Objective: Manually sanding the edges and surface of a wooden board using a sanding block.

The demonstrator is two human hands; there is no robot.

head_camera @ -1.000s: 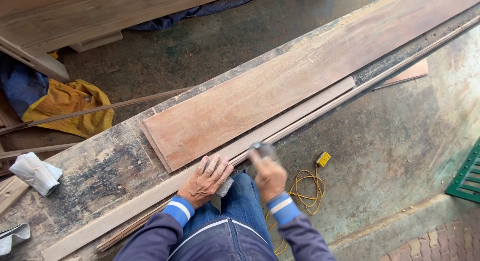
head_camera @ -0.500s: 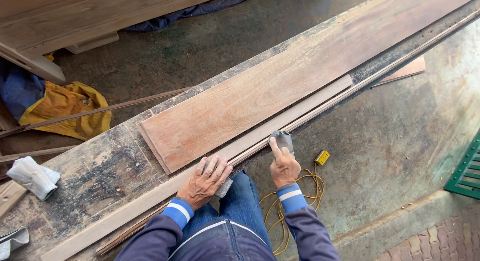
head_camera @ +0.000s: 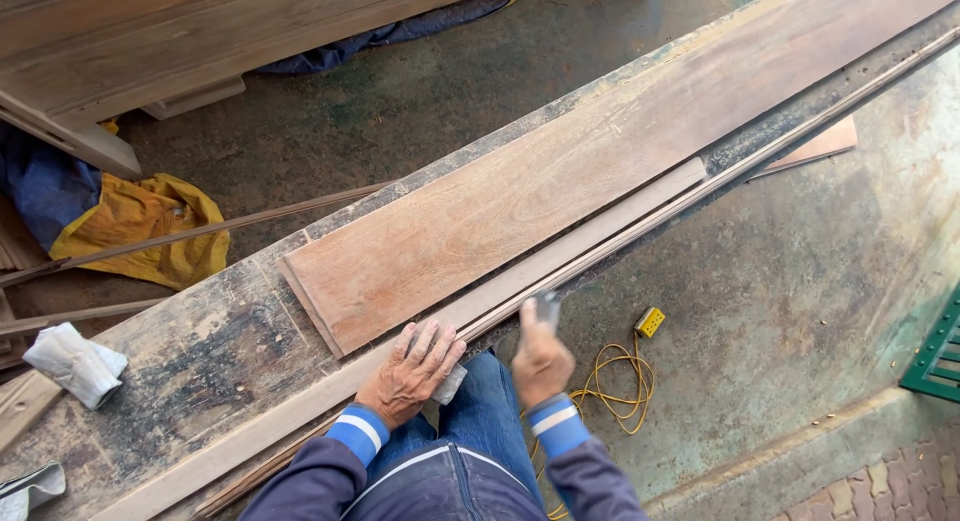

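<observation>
Right hand (head_camera: 541,361) pulled its sandpaper (head_camera: 547,306) back nearer — mid sanding stroke; left hand (head_camera: 412,366) flat, still pinning the strip (head_camera: 560,259).

Dark navy jacket, blue cuffs (head_camera: 356,433) with a white stripe, blue jeans (head_camera: 487,401), bare hands

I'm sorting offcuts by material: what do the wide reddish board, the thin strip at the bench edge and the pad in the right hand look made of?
Wide board: solid wood, bare and matte, with visible grain. Thin strip: wood too, apparently unfinished. Pad in the right hand: grey and blurred, possibly sandpaper; uncertain.
</observation>
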